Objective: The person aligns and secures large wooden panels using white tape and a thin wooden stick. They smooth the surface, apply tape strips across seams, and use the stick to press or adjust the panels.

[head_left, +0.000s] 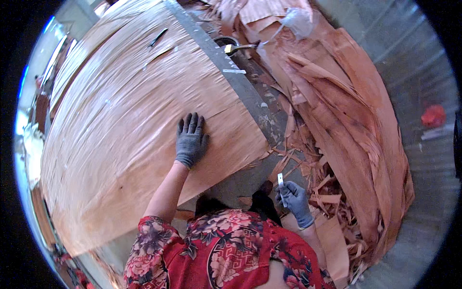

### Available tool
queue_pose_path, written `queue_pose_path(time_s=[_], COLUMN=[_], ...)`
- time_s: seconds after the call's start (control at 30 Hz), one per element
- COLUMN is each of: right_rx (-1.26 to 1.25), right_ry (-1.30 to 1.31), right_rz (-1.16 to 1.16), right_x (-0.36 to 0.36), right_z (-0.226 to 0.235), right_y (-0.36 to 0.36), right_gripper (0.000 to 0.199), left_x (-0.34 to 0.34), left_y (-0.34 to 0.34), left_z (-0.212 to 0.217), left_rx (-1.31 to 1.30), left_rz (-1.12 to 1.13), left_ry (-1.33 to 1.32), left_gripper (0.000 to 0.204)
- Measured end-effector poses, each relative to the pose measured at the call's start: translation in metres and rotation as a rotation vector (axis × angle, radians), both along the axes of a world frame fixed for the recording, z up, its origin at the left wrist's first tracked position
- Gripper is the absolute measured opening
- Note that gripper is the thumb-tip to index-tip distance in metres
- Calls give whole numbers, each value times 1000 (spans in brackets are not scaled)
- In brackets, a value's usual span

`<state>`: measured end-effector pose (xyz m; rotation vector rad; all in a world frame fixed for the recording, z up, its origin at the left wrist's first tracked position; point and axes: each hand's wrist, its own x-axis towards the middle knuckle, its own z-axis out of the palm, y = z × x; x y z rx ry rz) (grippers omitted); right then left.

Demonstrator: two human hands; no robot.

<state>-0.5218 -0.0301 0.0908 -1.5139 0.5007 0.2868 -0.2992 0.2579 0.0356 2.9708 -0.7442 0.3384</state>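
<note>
My left hand (191, 139) lay open and flat on the big sheet of veneer (139, 120), near its right edge by the grey table rail (240, 86). My right hand (294, 200) was closed around a small blade (280, 180), held off the sheet, beyond that rail. Judging by the heap of scraps (346, 120) past the rail, much trimming seemed done; this sheet looked untouched.

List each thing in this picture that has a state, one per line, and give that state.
Left hand: gloved, flat on the veneer sheet.
Right hand: gloved, gripping a small blade.
Small blade: upright in the fist.
Veneer sheet: spread flat over the table.
Veneer scraps: piled loose beside the table.
Metal straightedge: lying along the sheet's edge.
</note>
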Motion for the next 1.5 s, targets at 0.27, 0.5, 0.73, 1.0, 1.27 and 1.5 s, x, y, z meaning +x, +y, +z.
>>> queue_pose_path(time_s=[0.27,0.5,0.73,1.0,1.27,1.5], right_rx=[-256,-607,-865,-1145,-996,-890], right_ry=[-352,-603,-757,-716,-723,-778], right_rz=[622,1144,1917,2008,2000,1995], right_x=[152,283,332,374,396,418], right_z=[-1,17,28,11,-9,-8], right_y=[-28,15,83,120,110,93], right_gripper=[18,22,35,34,38,38], left_x=[1,4,-1,-3,9,19], left_y=[0,6,0,-52,-102,-118], left_z=[10,14,12,-1,3,-5], left_rx=[-57,-177,-290,-406,-467,-475], left_rz=[16,78,210,664,1030,1178], left_ry=[49,107,114,8,28,2], left_gripper=[52,63,66,68,81,85])
